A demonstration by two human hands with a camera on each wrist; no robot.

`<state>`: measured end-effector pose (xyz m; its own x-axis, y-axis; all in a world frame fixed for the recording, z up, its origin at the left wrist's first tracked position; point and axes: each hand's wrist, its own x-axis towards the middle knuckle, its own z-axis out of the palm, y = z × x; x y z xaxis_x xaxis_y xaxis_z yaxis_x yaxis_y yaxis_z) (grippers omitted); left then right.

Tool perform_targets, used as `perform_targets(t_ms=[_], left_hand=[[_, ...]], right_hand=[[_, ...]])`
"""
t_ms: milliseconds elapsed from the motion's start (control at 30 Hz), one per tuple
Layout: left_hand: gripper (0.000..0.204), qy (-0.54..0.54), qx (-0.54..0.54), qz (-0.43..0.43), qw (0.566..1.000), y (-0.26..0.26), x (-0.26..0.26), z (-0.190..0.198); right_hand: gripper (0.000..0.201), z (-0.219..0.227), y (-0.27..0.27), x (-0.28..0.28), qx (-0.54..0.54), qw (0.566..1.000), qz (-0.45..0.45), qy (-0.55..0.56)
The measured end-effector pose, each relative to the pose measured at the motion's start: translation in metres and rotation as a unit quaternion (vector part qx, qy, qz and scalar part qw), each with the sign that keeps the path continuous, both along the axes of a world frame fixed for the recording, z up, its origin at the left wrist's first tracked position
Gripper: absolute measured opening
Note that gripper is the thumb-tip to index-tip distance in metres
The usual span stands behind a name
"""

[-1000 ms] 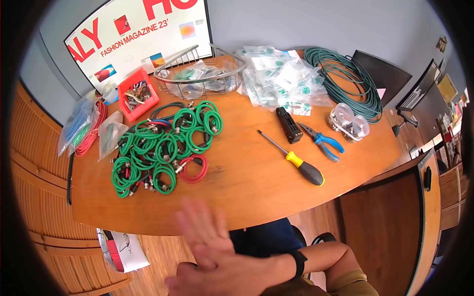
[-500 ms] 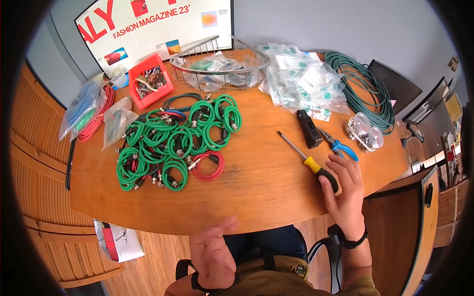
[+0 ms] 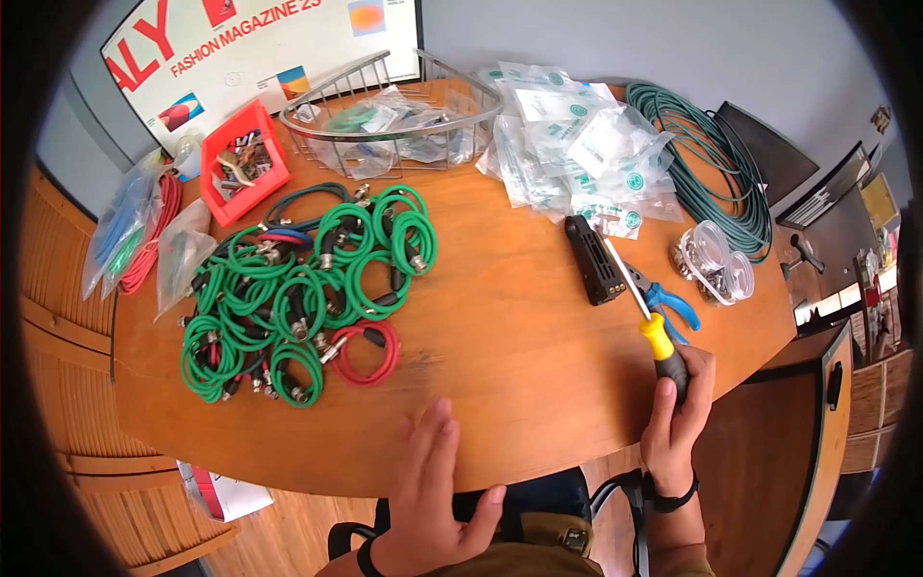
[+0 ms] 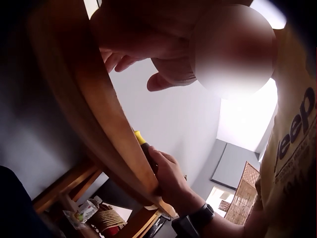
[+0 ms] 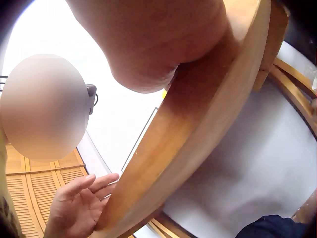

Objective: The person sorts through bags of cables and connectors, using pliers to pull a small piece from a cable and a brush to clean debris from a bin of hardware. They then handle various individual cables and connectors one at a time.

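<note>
My right hand [image 3: 676, 413] grips a screwdriver [image 3: 658, 338] by its black-and-yellow handle near the table's front right. The metal shaft points up and away, crossing in front of blue-handled pliers [image 3: 673, 306] and beside a black hand tool [image 3: 594, 260]. In the left wrist view the same right hand [image 4: 171, 173] shows around the handle, its yellow collar sticking out. My left hand [image 3: 433, 495] is held at the table's front edge with fingers extended and nothing in it. Several coiled green cables [image 3: 298, 303] with metal connectors and a red coiled cable [image 3: 365, 353] lie beyond it.
Plastic bags [image 3: 577, 144] are heaped at the back, beside a dark green cable coil [image 3: 711, 163]. A wire basket [image 3: 385, 137], a red bin [image 3: 274, 173] and a monitor [image 3: 240, 82] stand at back left. Clear tubs [image 3: 707, 252] of small parts stand right.
The hands were together at first, then parted. The right hand reached the screwdriver and picked it up, swinging its tip up over the pliers. The left hand's fingers have spread.
</note>
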<state>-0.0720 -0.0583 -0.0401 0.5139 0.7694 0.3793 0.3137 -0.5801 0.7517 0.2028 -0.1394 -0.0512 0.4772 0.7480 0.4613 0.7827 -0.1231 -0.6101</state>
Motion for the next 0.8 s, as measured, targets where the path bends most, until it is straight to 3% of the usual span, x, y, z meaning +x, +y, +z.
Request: perform_targets(t_ms=[67,100,233,367,500,567,600,800], left_hand=[[0.05,0.113,0.03,0.022,0.993,0.003,0.01,0.009],[0.081,0.136,0.023,-0.014,0.99,-0.003,0.008,0.0],[0.076,0.174,0.059,-0.004,0.983,-0.001,0.018,-0.003],[0.076,0.193,0.081,0.003,0.978,0.0,0.024,-0.009],[0.076,0.224,0.132,0.015,0.966,0.0,0.026,-0.014],[0.076,0.228,0.143,0.016,0.963,0.001,0.027,-0.015],[0.077,0.233,0.145,0.015,0.962,0.001,0.027,-0.014],[0.075,0.223,0.149,0.016,0.963,-0.001,0.027,-0.011]], right_hand=[[0.034,-0.008,-0.002,0.003,0.039,0.999,-0.034,-0.006],[0.039,-0.012,-0.006,0.004,0.035,0.998,-0.053,0.0],[0.049,-0.028,-0.013,0.009,0.074,0.992,-0.098,0.01],[0.054,-0.022,-0.016,-0.001,0.07,0.987,-0.111,0.096],[0.051,-0.032,-0.024,0.005,0.075,0.99,-0.123,-0.005],[0.057,-0.029,-0.025,0.006,0.012,0.993,-0.103,-0.051],[0.052,-0.025,-0.015,0.003,0.032,0.992,-0.101,-0.075],[0.038,0.001,0.0,0.004,-0.061,0.997,0.018,-0.053]])
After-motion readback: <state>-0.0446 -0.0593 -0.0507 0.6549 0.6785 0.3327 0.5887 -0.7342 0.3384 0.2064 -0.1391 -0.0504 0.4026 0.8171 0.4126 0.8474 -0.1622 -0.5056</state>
